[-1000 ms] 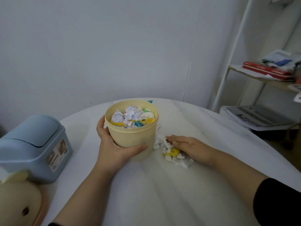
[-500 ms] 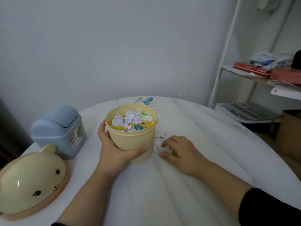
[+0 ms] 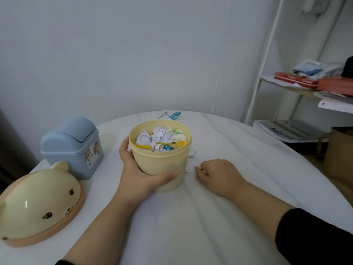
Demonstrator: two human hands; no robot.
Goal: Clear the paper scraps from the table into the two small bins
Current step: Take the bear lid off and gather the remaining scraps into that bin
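Note:
An open cream-yellow bin (image 3: pixel 162 163) stands mid-table, filled near its rim with crumpled white, yellow and blue paper scraps (image 3: pixel 162 139). My left hand (image 3: pixel 137 173) wraps around its left and front wall. My right hand (image 3: pixel 219 175) rests on the table just right of the bin, fingers curled over a bunch of paper scraps mostly hidden beneath them. A few white scraps (image 3: pixel 192 154) lie beside the bin, and more scraps with a blue wrapper (image 3: pixel 172 115) lie behind it. A blue lidded bin (image 3: pixel 73 146) stands at the left.
The cream bear-face lid (image 3: pixel 41 203) lies at the table's left front edge. A white round table (image 3: pixel 219 217) carries everything. A white shelf (image 3: pixel 305 87) with books and papers stands at the right, with a brown box (image 3: pixel 342 153) below it.
My right hand has drawn the scrap pile toward the bin and curled shut over it. The view has shifted right and down, bringing the bear lid into sight. My left hand stays on the bin.

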